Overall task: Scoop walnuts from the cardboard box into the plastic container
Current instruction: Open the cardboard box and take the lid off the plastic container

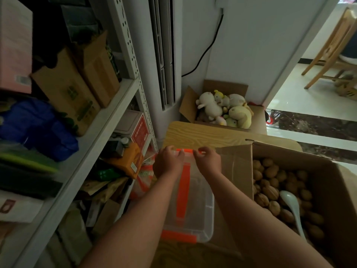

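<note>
Two hands [169, 161] [207, 160] on clear rectangular plastic container [201, 202]

print on red box [140, 130] illegible

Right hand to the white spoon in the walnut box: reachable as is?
Probably yes. The spoon lies uncovered on the walnuts in the open cardboard box. The right hand, now pinching the container's orange latch, would only need to clear the raised flap.
</note>
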Motion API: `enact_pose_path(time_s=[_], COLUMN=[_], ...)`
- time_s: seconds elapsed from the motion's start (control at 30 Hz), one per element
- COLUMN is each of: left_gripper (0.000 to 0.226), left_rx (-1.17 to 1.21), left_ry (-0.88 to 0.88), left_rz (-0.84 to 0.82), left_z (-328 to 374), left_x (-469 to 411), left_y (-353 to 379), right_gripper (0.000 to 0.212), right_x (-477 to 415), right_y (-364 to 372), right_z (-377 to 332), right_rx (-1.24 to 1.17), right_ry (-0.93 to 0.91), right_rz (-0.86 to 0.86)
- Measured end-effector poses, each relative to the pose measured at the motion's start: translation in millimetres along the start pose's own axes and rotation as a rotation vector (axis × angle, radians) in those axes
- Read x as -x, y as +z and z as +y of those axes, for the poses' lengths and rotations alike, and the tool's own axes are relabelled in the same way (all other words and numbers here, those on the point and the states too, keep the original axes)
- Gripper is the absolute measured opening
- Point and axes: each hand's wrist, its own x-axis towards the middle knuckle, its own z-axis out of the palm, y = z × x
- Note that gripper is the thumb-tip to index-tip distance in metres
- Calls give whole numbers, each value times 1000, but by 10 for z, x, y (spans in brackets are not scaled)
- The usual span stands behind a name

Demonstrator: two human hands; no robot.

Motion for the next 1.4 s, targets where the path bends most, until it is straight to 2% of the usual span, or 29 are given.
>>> enact_pose_path(time_s=[0.17, 0.33, 0.5, 0.6, 0.7, 0.8, 0.87, 1.03, 1.4], left_gripper=[41, 41, 49, 51, 51, 54, 64, 96, 108], left_rx=[68, 129, 41, 127, 163, 107, 92, 79, -54], left_ry=[62, 129, 199, 193, 163, 128, 120, 51, 80], left_rz=[60, 87, 23, -11, -57, -147, -217, -408, -567], left_z=[-36, -139, -332, -468, -627, -749, -810, -903, -802], left_x=[57, 236, 489, 682, 908, 1089, 1162, 1209, 1192], left_y=[-46, -197, -293, -345, -361, -373, -399, -452, -566], right_gripper=[39, 43, 49, 57, 68, 79, 82, 84, 86], right_x=[60, 360, 736, 934, 1105, 1212, 1247, 1295, 1239], right_y=[-9, -107, -127, -140, -166, -178, -198, -257, -266], right_z=[0, 78, 119, 162, 264, 441, 527, 594, 587], right_rx=[121, 326, 346, 384, 422, 499, 545, 631, 693], right_ry=[-8, -288, -560, -672, -680, -672, -682, -625, -632], right_rz=[12, 88, -12, -153, -308, -348, -360, -436, -512])
